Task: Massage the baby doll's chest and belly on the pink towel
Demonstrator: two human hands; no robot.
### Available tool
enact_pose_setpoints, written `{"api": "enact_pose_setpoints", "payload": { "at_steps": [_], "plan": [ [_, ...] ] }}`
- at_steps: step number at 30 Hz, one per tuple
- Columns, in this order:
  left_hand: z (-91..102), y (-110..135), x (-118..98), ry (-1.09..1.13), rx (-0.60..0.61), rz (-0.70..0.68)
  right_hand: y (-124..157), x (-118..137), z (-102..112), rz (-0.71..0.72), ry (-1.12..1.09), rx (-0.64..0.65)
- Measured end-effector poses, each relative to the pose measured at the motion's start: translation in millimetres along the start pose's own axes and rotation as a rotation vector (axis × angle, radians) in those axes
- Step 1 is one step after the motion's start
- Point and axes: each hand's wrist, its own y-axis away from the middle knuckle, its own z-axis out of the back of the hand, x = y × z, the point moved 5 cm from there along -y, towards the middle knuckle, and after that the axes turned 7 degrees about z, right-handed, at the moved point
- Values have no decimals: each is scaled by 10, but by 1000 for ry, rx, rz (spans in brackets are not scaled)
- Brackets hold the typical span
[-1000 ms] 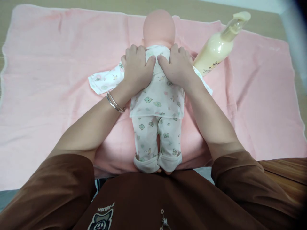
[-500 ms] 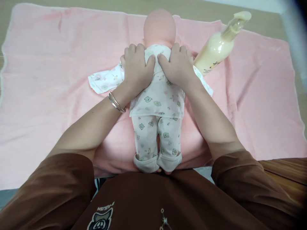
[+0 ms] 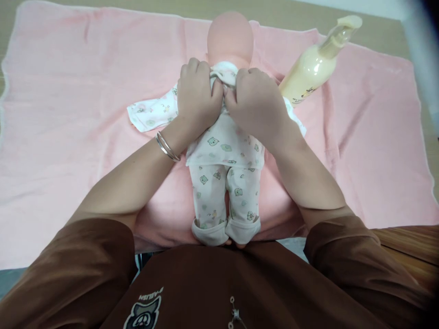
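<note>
A baby doll (image 3: pixel 230 39) lies on its front with its smooth bald head at the far side. It wears a white printed shirt (image 3: pixel 222 146) and matching pants (image 3: pixel 211 196) with turned-up cuffs. At the doll's upper back, my left hand (image 3: pixel 199 93) is closed on the shirt, its fingers curled over the shoulder side. My right hand (image 3: pixel 259 103) is bunched in a fist on the same shirt, thumb close to the other thumb. Between the two hands the cloth below the neck is gathered in folds. The fingertips of both hands are hidden.
A pink blanket (image 3: pixel 68 114) lies under the doll. Just beyond my right hand, a pale yellow pump bottle (image 3: pixel 310 68) stands near the doll's right sleeve. Wooden boards (image 3: pixel 411 242) show at the lower right.
My right hand has curled from lying on the shoulder into a fist and moved inward. Shirt cloth near the neck, flat before, is now bunched between both hands.
</note>
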Motion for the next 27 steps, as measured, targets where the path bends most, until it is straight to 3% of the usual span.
{"api": "enact_pose_setpoints", "payload": {
  "at_steps": [3, 7, 12, 14, 19, 24, 27],
  "plan": [
    [-46, -58, 26, 48, 99, 24, 6, -34, 149, 27, -90, -32],
    [-82, -66, 43, 91, 137, 25, -11, -67, 208, -93, -79, -262],
    [-82, -27, 61, 145, 110, 59, -47, -10, -144, -174, -77, -103],
    [-72, -14, 57, 157, 112, 60, -42, -17, -119, -157, -114, -107],
    [-44, -3, 41, 131, 101, 37, 4, -50, 118, -124, -119, -253],
    [-88, -19, 65, 126, 89, 50, -18, -67, -111, -200, -56, -87],
    [-121, -19, 89, 126, 95, 51, -34, -70, -113, -150, -115, -99]
  ]
}}
